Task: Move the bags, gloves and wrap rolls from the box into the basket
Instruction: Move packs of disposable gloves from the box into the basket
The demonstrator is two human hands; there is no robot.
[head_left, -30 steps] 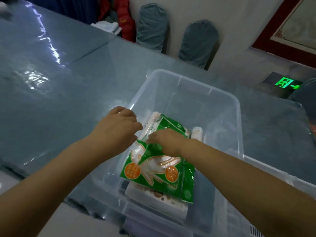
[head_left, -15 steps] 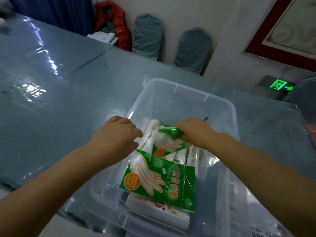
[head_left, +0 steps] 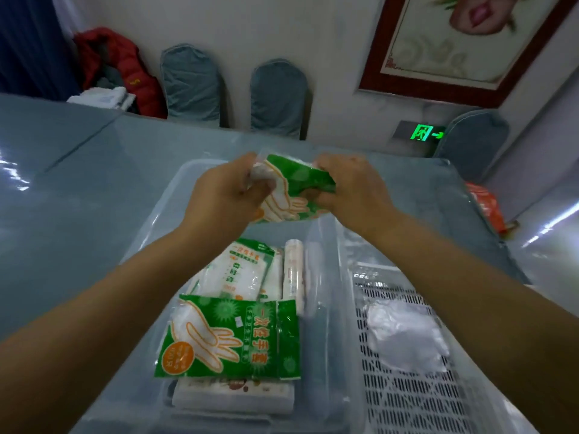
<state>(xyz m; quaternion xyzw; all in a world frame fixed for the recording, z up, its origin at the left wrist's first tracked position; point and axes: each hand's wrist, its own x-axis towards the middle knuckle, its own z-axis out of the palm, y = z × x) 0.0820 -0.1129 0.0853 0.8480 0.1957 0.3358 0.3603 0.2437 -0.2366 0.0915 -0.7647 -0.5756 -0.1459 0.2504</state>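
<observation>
Both hands hold a green and white glove pack up above the far end of the clear plastic box. My left hand grips its left side, my right hand grips its right side, and the pack is crumpled between them. In the box lie another green glove pack, a white and green bag pack, an upright-lying wrap roll and a white wrap box under the green pack. The white slotted basket stands right of the box and holds a clear bag.
Box and basket sit on a grey-blue glossy table. Blue-covered chairs stand along the far wall, with a red jacket at the left. An orange bag lies at the table's right edge.
Both hands have lifted a green glove pack out of the box and now hold it together above the far end. The camera has tilted up.
</observation>
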